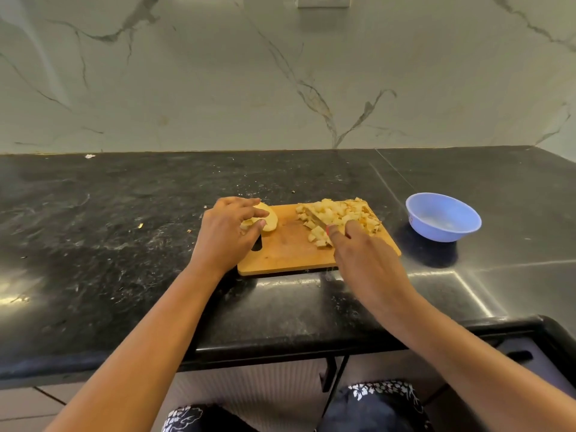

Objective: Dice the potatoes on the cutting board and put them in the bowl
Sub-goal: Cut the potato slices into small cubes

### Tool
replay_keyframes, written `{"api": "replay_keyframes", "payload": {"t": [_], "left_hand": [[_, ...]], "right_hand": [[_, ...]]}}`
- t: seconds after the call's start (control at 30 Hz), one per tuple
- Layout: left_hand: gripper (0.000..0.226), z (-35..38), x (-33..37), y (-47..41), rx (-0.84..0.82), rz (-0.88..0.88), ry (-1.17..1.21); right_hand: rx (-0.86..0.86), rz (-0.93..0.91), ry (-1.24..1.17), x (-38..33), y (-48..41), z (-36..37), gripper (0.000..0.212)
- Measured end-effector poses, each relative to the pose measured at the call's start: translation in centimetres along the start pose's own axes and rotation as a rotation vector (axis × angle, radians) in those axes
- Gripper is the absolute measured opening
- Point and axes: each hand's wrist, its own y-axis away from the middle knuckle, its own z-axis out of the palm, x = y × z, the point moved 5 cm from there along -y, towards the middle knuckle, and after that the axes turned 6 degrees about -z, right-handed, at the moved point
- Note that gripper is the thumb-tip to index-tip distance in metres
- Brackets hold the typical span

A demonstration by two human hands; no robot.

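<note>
A wooden cutting board [290,251] lies on the black counter. My left hand [227,235] grips a peeled potato piece [270,218] at the board's left end. My right hand [367,263] holds a knife [314,217]; only its blade shows, and it lies against a pile of diced potato [343,216] on the board's right half. A light blue bowl [442,217] stands on the counter to the right of the board, apart from it, and looks empty.
The black stone counter [124,229] stretches wide to the left and behind the board, with small scraps scattered on it. A marble wall [280,73] rises at the back. The counter's front edge runs just below my forearms.
</note>
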Motion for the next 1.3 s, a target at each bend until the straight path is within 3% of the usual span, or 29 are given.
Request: {"api": "replay_keyframes", "payload": {"t": [0.13,0.27,0.37,0.53,0.63,0.8,1.07,1.3], "left_hand": [[0.022,0.3,0.2,0.1,-0.032,0.02,-0.009],[0.023,0.3,0.4,0.1,-0.037,0.031,-0.01],[0.024,0.4,0.4,0.1,-0.04,0.026,-0.004],[0.025,0.4,0.3,0.1,-0.048,0.002,0.011],[0.025,0.6,0.4,0.2,-0.063,0.017,-0.006],[0.027,1.3,0.9,0.6,-0.124,0.123,-0.045],[0.07,3.8,4.0,1.6,-0.349,0.333,-0.287],[0.088,5.8,6.1,1.6,-0.418,0.357,-0.423]], "right_hand": [[0.054,0.045,-0.122,2.2,-0.4,-1.0,0.039],[0.222,0.087,-0.219,3.6,1.0,-2.1,0.03],[0.274,0.024,-0.189,2.9,2.6,-2.2,0.036],[0.165,-0.31,-0.022,0.0,5.4,-0.1,0.059],[0.163,-0.334,0.083,0.7,5.4,0.5,0.068],[0.201,-0.344,0.092,3.1,4.5,0.7,0.064],[0.307,-0.349,-0.152,4.3,3.5,0.1,0.039],[0.307,-0.118,-0.363,8.3,2.0,-1.3,0.028]]}}
